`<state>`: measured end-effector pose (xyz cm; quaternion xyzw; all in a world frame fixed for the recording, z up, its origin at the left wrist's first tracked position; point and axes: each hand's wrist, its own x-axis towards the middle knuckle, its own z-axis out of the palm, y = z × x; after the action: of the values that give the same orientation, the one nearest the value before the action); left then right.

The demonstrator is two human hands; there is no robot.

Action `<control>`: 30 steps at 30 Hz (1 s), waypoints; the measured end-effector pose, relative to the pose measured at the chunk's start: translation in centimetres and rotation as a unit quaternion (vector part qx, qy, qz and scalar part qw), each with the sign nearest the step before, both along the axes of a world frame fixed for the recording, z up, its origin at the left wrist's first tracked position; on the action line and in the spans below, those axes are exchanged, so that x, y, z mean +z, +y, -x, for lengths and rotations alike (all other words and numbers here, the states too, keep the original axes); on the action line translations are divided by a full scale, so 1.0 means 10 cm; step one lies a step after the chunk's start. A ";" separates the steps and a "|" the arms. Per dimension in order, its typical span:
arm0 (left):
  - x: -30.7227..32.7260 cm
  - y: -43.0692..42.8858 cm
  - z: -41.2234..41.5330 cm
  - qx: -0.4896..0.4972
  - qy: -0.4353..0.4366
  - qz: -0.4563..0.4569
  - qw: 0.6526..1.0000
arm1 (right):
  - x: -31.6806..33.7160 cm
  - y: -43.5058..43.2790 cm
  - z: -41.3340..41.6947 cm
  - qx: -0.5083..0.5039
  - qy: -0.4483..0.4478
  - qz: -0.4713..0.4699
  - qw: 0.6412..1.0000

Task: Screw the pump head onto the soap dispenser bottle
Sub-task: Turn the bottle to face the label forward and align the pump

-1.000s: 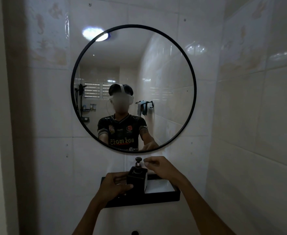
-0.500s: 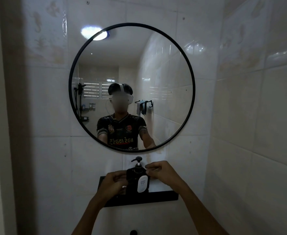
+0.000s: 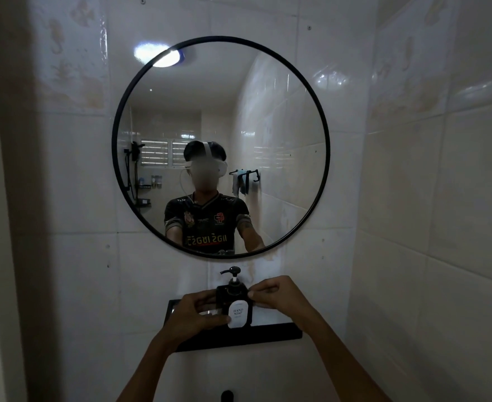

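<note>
A black soap dispenser bottle (image 3: 233,307) with a white "HAND SOAP" label stands upright on a black wall shelf (image 3: 268,333) below a round mirror (image 3: 221,146), its pump head (image 3: 232,273) seated on top with the spout pointing left. The left hand (image 3: 194,313) wraps its fingers around the bottle's left side, thumb across the near face. The right hand (image 3: 276,294) pinches the bottle's upper right shoulder between thumb and fingers (image 3: 256,293).

Mirror (image 3: 221,146) overhangs pump head (image 3: 232,271); sides open.
</note>
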<state>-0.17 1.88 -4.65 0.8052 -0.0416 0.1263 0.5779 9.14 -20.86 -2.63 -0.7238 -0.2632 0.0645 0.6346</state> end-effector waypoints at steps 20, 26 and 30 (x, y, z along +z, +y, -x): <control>-0.09 0.07 -0.16 0.010 0.022 -0.003 1.000 | 0.56 0.17 0.02 -0.026 -0.128 0.096 0.987; -0.12 0.09 -0.19 0.008 0.026 -0.009 1.000 | 0.63 0.29 0.01 -0.011 -0.187 0.162 0.969; -0.13 0.11 -0.20 0.003 0.027 -0.011 1.000 | 0.64 0.32 0.00 -0.009 -0.208 0.174 0.963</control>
<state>1.80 3.01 -5.91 0.8147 -0.0250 0.1059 0.5696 9.16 -17.68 3.74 -0.8232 -0.3670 -0.0482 0.4305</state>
